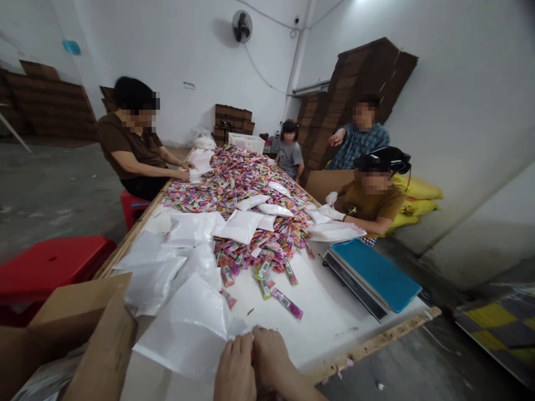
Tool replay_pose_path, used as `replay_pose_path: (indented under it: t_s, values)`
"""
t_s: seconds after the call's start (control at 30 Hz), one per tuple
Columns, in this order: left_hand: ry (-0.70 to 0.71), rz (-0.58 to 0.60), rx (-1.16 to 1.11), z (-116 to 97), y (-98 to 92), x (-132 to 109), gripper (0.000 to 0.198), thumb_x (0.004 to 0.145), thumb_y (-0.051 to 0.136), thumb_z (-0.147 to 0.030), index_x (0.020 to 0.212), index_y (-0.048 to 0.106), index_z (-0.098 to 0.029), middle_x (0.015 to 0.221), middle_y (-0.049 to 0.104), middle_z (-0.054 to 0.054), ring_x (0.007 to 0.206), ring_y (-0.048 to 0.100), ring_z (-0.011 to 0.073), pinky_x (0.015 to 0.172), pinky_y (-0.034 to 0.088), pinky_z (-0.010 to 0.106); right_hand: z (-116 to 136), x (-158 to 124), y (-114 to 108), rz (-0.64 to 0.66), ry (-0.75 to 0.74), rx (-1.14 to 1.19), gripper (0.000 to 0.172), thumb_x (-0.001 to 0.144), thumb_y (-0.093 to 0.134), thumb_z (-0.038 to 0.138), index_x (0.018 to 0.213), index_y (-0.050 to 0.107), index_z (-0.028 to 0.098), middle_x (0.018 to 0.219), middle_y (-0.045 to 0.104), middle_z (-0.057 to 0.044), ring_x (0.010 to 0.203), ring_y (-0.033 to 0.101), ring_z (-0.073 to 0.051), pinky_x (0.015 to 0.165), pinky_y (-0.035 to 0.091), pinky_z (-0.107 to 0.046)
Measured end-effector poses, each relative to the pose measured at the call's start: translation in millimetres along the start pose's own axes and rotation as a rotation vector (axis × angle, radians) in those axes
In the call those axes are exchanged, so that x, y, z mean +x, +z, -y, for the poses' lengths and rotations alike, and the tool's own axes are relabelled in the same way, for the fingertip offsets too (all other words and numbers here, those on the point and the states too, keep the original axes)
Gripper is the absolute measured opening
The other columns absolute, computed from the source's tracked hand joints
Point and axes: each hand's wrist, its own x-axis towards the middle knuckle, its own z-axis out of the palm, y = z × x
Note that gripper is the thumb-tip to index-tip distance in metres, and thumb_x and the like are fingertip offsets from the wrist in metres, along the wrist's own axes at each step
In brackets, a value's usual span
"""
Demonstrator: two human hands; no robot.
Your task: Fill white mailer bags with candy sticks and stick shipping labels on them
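Note:
My left hand (236,365) and my right hand (271,355) are side by side at the table's near end, fingers curled and knuckles up. Between them they pinch the gathered right edge of a white plastic bag (190,326), which looks filled and lies flat to their left. Exactly where the fingertips meet the plastic is hidden. More filled white bags (156,278) are piled just behind it. Beyond my hands, a few loose candy sachets (287,303) in purple, pink and green lie in front of a large heap of sachets (246,184).
A blue-topped scale (374,273) stands at the table's right edge. Left of me are an open cardboard box (100,334) and a red stool (54,259). One person (140,145) sits on the left; a gloved person (368,195) and two others are on the right.

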Motion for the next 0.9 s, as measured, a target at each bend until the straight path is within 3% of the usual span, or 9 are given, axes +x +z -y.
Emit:
replay_pose_path:
  t_s: [0.13,0.3,0.6,0.9]
  values:
    - [0.045,-0.024,0.023,14,16.6,0,0.059,0.075,0.037,0.01,0.12,0.063,-0.019,0.11,0.069,0.005,0.099,0.062,0.0201,0.09,0.046,0.032,0,7,6,0.022,0.035,-0.01,0.043,0.066,0.072,0.023,0.107,0.069,0.011,0.101,0.072,-0.017,0.093,0.071,-0.035,0.083,0.055,-0.04]
    - [0.073,-0.056,0.057,23,29.4,-3,0.055,0.078,0.038,0.009,0.12,0.062,-0.018,0.109,0.069,0.006,0.1,0.063,0.0202,0.088,0.046,0.032,0,8,10,-0.011,0.03,-0.031,0.042,0.065,0.071,0.022,0.105,0.068,0.011,0.098,0.071,-0.017,0.091,0.071,-0.035,0.08,0.053,-0.039]
    - [0.117,-0.134,0.12,21,36.2,-5,0.056,0.077,0.043,0.007,0.124,0.06,-0.017,0.115,0.069,0.006,0.104,0.063,0.0206,0.091,0.047,0.032,0,4,6,-0.009,0.056,0.019,0.031,0.079,0.059,0.017,0.108,0.068,0.011,0.102,0.072,-0.016,0.095,0.07,-0.033,0.082,0.053,-0.038]
    - [0.103,-0.188,0.129,7,24.5,-2,0.056,0.074,0.042,0.012,0.117,0.065,-0.015,0.104,0.07,0.004,0.094,0.061,0.0203,0.089,0.043,0.032,0,3,4,-0.021,0.033,0.03,0.024,0.081,0.057,0.021,0.101,0.069,0.014,0.1,0.072,-0.015,0.093,0.071,-0.036,0.08,0.053,-0.042]
